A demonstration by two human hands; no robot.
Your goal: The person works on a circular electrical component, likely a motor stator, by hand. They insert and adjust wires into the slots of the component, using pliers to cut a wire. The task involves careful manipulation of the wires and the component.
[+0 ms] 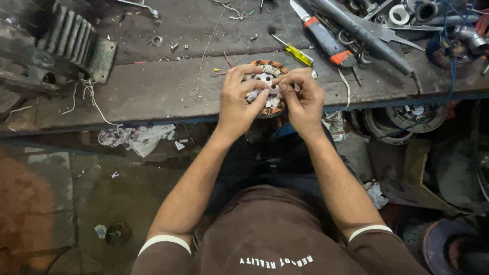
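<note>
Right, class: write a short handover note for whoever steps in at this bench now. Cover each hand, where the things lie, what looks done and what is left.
Left hand: grips the left side of the round wound stator, fingers over its face.
Right hand: fingertips pinch at the centre of the stator, on the white pieces between the copper coils.
The stator rests at the front edge of the wooden bench.
Yellow-handled screwdriver and orange-and-blue tool lie just behind, untouched.
Done: coils appear in place. Left: cannot tell how far the fitting has got.
</note>
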